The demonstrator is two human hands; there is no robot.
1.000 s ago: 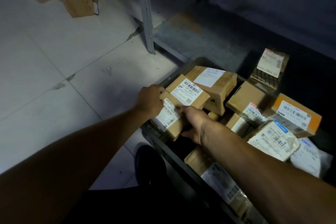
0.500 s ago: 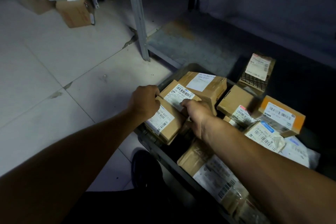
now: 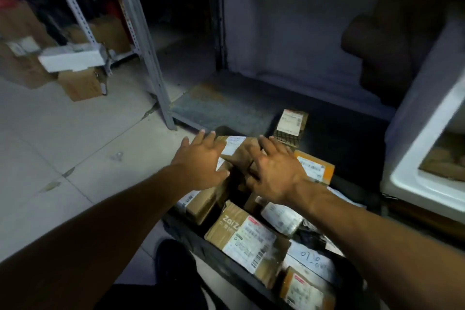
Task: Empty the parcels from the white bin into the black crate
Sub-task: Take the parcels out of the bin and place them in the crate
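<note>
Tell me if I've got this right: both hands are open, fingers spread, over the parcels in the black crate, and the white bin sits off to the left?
Not quite. The head view shows the white bin on the right, not the left. The rest holds: the left hand and right hand are open, fingers spread, over the parcels in the black crate.

Black plastic crate (image 3: pixel 201 239) at lower centre of frame, taped cardboard parcels (image 3: pixel 241 234) packed inside it, white plastic bin (image 3: pixel 412 184) at right edge, grey metal shelving upright (image 3: pixel 148 58) at upper left, brown cardboard boxes (image 3: pixel 83 83) on the floor behind it at far left.
</note>
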